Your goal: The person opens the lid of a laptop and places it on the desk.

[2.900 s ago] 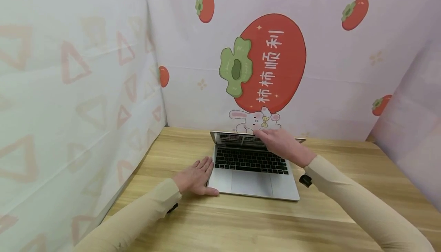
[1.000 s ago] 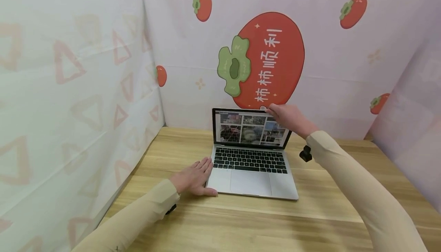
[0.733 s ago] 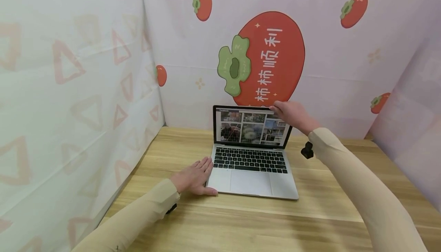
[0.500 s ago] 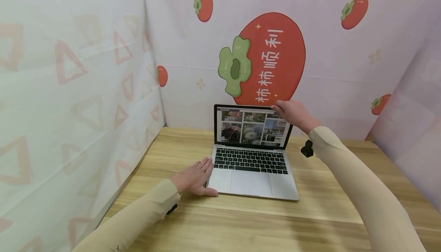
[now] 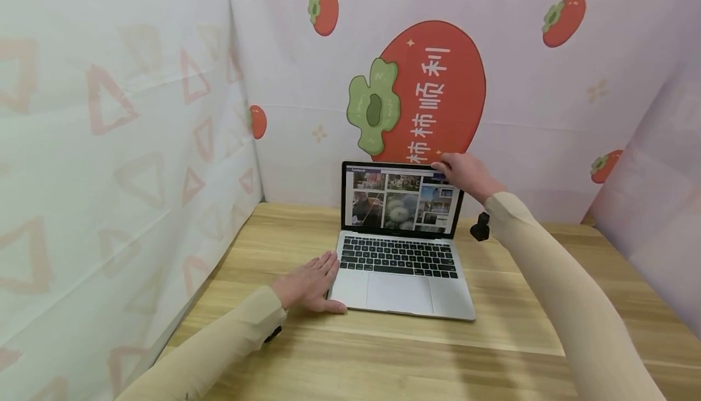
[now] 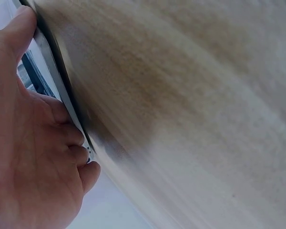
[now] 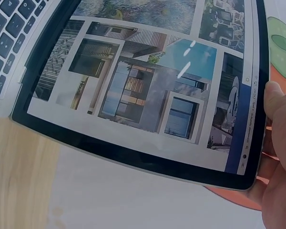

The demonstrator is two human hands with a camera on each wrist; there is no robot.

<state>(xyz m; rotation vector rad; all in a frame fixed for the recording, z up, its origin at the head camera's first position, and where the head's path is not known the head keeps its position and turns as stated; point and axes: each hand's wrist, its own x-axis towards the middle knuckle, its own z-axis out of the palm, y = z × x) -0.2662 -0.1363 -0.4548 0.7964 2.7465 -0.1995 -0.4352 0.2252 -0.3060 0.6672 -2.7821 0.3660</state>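
A silver laptop (image 5: 400,291) with black keys sits unfolded on the wooden table, its lid (image 5: 401,197) raised and the screen lit with a page of photos. My right hand (image 5: 467,174) grips the lid's top edge near its right corner. In the right wrist view the thumb (image 7: 273,95) lies at the screen's rim, with the other fingers behind the lid. Flat beside the laptop's base, my left hand (image 5: 309,280) rests against its left edge, fingers extended and thumb at the front corner. The left wrist view shows that hand's palm (image 6: 33,157) along the base edge.
The wooden table (image 5: 383,364) runs under the laptop. A white cloth wall (image 5: 126,176) with triangle prints rises close on the left. Behind the laptop hangs a cloth backdrop (image 5: 520,97) printed with persimmons. Black wrist cameras are on both sleeves.
The lid has swung from nearly folded down to upright, lifted by my right hand, which has risen with it. The screen has come into view. My left hand has stayed in place.
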